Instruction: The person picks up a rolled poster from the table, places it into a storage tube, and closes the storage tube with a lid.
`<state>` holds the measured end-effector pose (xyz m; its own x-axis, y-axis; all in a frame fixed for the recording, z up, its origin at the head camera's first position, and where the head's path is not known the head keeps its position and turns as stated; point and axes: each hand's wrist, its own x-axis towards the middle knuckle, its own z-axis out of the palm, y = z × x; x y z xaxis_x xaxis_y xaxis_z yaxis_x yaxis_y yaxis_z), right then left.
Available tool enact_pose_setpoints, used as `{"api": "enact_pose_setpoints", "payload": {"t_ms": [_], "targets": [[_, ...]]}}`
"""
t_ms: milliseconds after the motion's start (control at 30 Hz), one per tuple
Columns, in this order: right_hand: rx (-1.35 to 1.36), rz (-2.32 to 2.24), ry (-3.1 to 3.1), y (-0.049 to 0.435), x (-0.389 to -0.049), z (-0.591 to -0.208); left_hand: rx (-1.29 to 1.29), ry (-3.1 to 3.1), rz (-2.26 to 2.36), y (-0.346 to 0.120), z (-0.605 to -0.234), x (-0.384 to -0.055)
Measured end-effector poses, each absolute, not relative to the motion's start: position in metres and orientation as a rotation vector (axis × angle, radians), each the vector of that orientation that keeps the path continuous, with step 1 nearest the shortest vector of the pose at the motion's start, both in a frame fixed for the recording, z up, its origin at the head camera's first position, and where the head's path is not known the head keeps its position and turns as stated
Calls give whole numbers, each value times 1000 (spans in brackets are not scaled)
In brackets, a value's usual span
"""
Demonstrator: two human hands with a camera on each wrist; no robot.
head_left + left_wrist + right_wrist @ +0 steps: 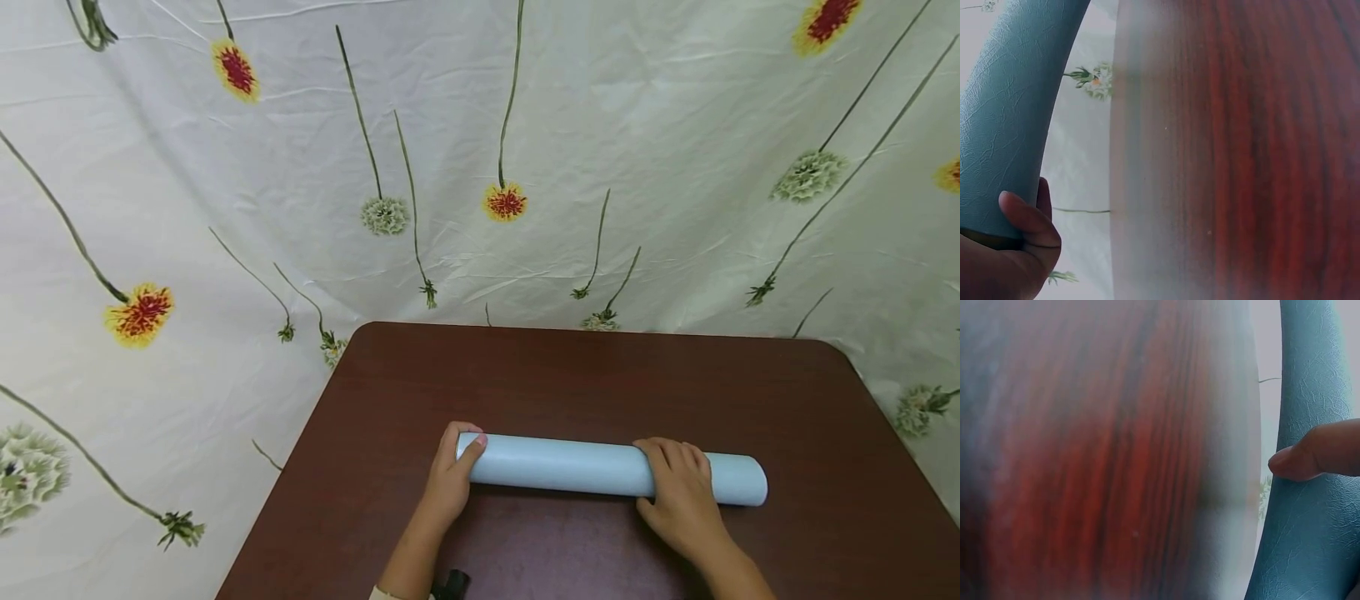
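A light blue rolled-up mat [558, 464] with a creased, leather-like surface lies crosswise above or on the dark wooden table in the head view; whether it touches the wood cannot be told. My left hand [447, 483] grips its left end, thumb on top. In the left wrist view, that hand [1032, 231] wraps the end of the rolled mat [1013, 119]. Close to the other end, my right hand [681, 500] holds the roll from above, fingers over its far side. The right wrist view shows the thumb [1313, 453] against the mat [1310, 531]; the other fingers are hidden there.
The dark reddish-brown table [562, 379] has rounded far corners. Behind and to its sides hangs a pale cloth [675, 125] printed with flowers and stems. A small black object [453, 583] sits by the left wrist.
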<state>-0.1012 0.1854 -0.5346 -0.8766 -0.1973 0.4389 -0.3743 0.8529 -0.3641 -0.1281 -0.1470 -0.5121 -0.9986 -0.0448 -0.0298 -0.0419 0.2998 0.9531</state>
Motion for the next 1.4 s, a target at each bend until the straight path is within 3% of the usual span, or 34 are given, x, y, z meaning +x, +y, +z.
{"api": "enact_pose_setpoints", "payload": {"t_ms": [500,1400], "targets": [[439,616,-2608,185,-102,-535,185,-2476,-1993,-151,-517,-131],[-36,779,-2722,219,-98,-530,431,-2482,-1884,-179,-524,-143]]}}
